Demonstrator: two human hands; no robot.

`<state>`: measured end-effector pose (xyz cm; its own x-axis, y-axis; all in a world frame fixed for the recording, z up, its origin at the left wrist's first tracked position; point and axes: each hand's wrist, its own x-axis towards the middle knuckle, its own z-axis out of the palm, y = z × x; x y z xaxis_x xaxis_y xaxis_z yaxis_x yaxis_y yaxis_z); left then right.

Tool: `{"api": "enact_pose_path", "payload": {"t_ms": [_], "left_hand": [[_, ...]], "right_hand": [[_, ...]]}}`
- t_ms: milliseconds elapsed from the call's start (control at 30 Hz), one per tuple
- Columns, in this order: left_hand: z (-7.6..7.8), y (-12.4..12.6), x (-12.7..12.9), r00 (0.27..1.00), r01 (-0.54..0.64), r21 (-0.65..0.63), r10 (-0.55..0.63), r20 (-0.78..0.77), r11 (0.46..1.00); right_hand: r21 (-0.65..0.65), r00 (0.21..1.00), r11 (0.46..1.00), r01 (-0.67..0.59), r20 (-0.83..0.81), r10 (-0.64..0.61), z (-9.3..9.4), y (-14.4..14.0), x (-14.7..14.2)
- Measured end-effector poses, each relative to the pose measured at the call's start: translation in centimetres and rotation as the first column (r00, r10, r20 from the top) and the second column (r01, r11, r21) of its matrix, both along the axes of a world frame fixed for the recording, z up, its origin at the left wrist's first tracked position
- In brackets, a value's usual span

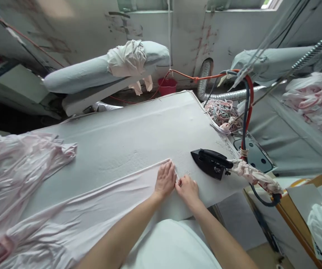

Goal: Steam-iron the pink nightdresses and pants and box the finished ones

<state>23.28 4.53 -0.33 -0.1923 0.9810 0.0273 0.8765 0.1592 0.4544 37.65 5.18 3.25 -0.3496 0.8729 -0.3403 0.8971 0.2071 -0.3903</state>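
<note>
Both hands sit on the pale pink fabric [99, 209] at its end corner: left hand [165, 180] flat, fingers spread, pressing it down; right hand [187, 188] curled, pinching the edge. Black iron [209, 162] rests just right of the fabric, cloth-wrapped hose trailing. Padded grey ironing table [127, 130] underneath. Red bucket [167, 86] beyond the table, contents unseen.

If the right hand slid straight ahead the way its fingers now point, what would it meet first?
The right hand points up-left, so it would probably meet the left hand first, at the pale pink fabric edge; they already look nearly touching.
</note>
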Motion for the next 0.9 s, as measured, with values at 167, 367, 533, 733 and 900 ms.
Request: {"api": "enact_pose_path", "payload": {"t_ms": [167, 367, 533, 733, 900], "left_hand": [[-2.2, 2.3, 1.9, 0.993, 0.088, 0.001, -0.088, -0.080, 0.996], [2.9, 2.7, -2.2, 0.952, 0.059, 0.098, -0.086, 0.292, 0.993], [3.8, -15.0, -16.6, 0.773, -0.580, 0.225, 0.440, 0.458, 0.783], [0.2, -26.9, -29.2, 0.407, -0.911, -0.099, 0.912, -0.052, 0.401], [-0.3, -26.9, -29.7, 0.506, -0.862, 0.019, 0.863, -0.002, 0.506]], "right_hand": [[0.424, 0.992, 0.905, -0.022, -0.107, 0.074, 2.6, 4.3, 4.8], [0.233, 0.989, 0.972, -0.015, 0.145, -0.020, 6.6, 13.2, 9.4], [-0.093, 0.976, 0.974, -0.208, 0.052, 0.213, 10.5, 5.5, 3.2], [-0.105, 0.936, 0.931, -0.349, -0.082, 0.341, 8.8, -3.8, -14.7], [-0.086, 0.998, 0.996, -0.009, -0.066, 0.003, 6.4, 2.0, -19.8]]}}
